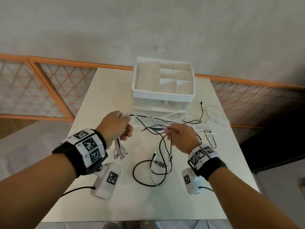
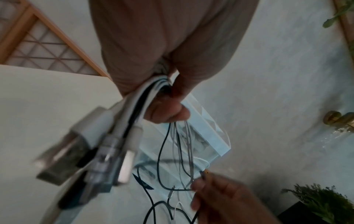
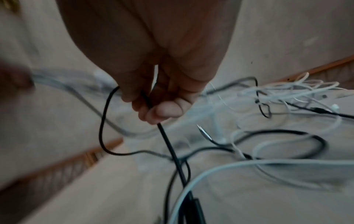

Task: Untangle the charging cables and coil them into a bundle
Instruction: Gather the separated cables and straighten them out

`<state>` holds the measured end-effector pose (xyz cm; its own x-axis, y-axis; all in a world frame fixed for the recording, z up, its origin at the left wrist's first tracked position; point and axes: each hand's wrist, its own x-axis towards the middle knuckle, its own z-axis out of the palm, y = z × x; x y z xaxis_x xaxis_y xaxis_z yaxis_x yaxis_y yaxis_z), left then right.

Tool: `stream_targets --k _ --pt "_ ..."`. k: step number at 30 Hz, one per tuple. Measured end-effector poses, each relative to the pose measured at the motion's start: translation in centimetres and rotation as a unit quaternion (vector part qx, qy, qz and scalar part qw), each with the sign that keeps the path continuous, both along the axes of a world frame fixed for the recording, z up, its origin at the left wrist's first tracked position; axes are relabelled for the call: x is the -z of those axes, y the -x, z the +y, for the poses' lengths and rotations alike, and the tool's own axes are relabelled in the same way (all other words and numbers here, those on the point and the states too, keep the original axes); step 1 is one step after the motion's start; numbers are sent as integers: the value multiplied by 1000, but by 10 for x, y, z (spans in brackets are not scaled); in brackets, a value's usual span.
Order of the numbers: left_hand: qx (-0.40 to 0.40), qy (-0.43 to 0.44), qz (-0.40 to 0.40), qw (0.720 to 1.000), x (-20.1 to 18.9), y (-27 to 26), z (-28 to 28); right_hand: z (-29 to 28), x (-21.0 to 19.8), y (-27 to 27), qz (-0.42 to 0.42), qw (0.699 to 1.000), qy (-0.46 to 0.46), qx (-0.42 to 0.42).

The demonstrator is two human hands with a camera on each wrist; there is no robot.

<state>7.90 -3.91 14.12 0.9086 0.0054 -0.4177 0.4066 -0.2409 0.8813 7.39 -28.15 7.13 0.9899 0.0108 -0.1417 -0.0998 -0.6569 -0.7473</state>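
Note:
Several black and white charging cables cross the white table. My left hand is lifted above the table's left middle and grips a bunch of cable ends; their USB plugs dangle below the fist. From that fist the strands run right to a loose white and black tangle. My right hand is just right of the left one and pinches a thin black cable between thumb and fingers. Loops of black cable and white cable lie on the table below the hands.
A white plastic desk organiser with open top compartments and clear drawers stands at the back middle of the table, right behind the stretched cables. Orange-framed lattice panels line the wall. The table's front edge is near my body.

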Motion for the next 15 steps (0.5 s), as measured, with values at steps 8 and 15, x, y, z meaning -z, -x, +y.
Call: stream_targets --k 8,15 --pt "15 118 25 993 -10 0 -22 23 -55 3 -185 978 -86 -42" --pt "12 99 19 995 -9 -4 -16 14 -60 0 -225 963 -131 72"
